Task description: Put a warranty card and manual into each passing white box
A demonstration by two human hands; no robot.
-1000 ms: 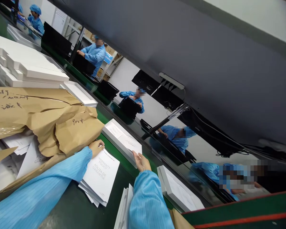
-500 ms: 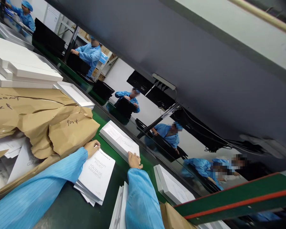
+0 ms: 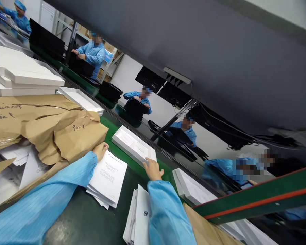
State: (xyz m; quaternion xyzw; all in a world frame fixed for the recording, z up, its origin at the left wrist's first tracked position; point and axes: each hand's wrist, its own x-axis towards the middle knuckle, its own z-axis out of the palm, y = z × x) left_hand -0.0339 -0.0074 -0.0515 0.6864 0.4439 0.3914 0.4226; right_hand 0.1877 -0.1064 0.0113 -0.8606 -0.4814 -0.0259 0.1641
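My left hand [image 3: 101, 151] is at the upper left corner of a stack of white warranty booklets [image 3: 108, 178], its fingers curled and closed. What its fingertips hold, if anything, is hidden. My right hand [image 3: 153, 169] is open, fingers spread, at the near right edge of a shallow white box [image 3: 134, 144] with flat white papers in it. A second bundle of white booklets [image 3: 142, 217] stands beside my right sleeve, partly covered by it. Torn brown wrapping paper [image 3: 78, 134] bunches up next to my left hand, with more white papers [image 3: 35, 168] inside it.
White boxes [image 3: 28, 76] are piled at the left, near an open white tray [image 3: 80, 100]. More white boxes [image 3: 193, 187] lie to the right, by a green rail [image 3: 257, 197] with a red stripe. Co-workers in blue [image 3: 91, 54] stand across the line, and a grey panel [image 3: 193, 44] hangs overhead.
The view has shifted slightly. My right hand's fingers are spread wider at the box edge. My left hand stays at the stack's corner, and the stack and box look much the same.
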